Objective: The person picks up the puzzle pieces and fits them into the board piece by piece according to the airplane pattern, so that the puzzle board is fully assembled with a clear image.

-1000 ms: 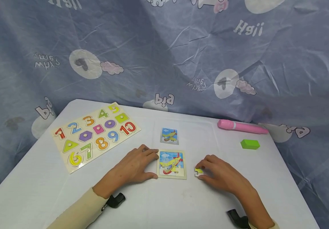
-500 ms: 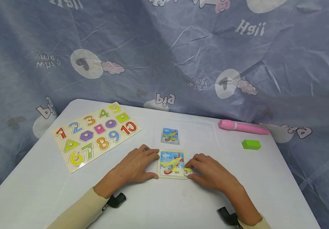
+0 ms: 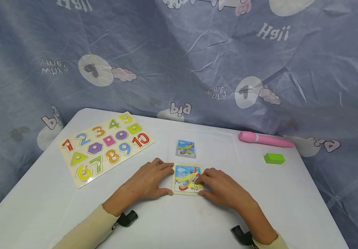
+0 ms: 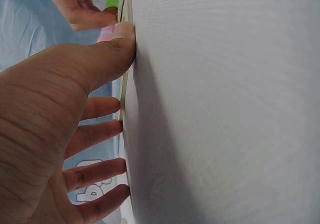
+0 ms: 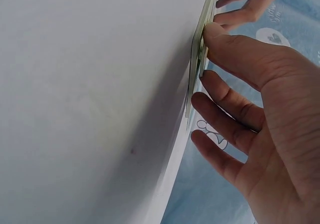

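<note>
A square jigsaw board [image 3: 180,193] with a yellow airplane picture lies flat at the middle of the table. My left hand [image 3: 146,181] rests against its left side, index fingertip by the upper corner and thumb by the lower one, with the fingers fairly straight. At the lower right of the picture, my right hand [image 3: 222,186] pinches a jigsaw piece [image 3: 200,186] between thumb and fingers, partly covered by the fingertips. In the right wrist view the piece [image 5: 203,58] shows edge-on, close over the board. Behind the board lies a small airplane picture card [image 3: 186,148].
A wooden number and shape board [image 3: 82,148] with knobbed pieces lies at the left. Far right are a pink pen-shaped stick [image 3: 266,139] and a green block [image 3: 274,158]. A grey-blue printed curtain [image 3: 154,52] hangs behind the white table [image 3: 166,224].
My right hand has carried the jigsaw piece left, from the table beside the board to over its lower right corner. The left hand has stayed at the board's left side.
</note>
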Available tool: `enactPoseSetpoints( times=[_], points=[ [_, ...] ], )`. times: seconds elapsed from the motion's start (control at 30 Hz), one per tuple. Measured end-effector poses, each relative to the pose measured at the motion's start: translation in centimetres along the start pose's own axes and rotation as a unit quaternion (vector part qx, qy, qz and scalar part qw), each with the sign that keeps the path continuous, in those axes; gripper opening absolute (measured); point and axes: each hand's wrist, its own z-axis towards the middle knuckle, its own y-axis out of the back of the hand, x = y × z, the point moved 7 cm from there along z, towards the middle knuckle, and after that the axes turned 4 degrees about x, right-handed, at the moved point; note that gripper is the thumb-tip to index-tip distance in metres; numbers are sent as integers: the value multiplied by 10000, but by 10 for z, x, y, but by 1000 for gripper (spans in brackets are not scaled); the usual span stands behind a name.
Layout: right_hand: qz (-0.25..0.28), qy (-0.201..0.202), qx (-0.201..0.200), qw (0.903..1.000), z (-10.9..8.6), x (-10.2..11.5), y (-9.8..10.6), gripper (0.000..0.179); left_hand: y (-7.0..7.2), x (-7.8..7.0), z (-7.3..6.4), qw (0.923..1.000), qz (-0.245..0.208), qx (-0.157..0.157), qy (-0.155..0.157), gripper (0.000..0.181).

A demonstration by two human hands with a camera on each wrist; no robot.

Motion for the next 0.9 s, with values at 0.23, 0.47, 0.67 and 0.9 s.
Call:
enactPoseSetpoints(
  times=[0.23,0.47,0.67,0.9],
  points=[
    [-1,-8,59,10000,3,1,-2,33,0,1,0,10000,10,19,7,68],
    [-37,55,54,10000,5,1,-2,33,0,1,1,10000,28,16,8,68],
    [24,70,66,10000,5,2,-1,32,0,0,2,10000,31,7,-20,68],
    [38,52,8,10000,6,4,0,26,1,0,2,10000,36,-25,-32,68]
  ],
)
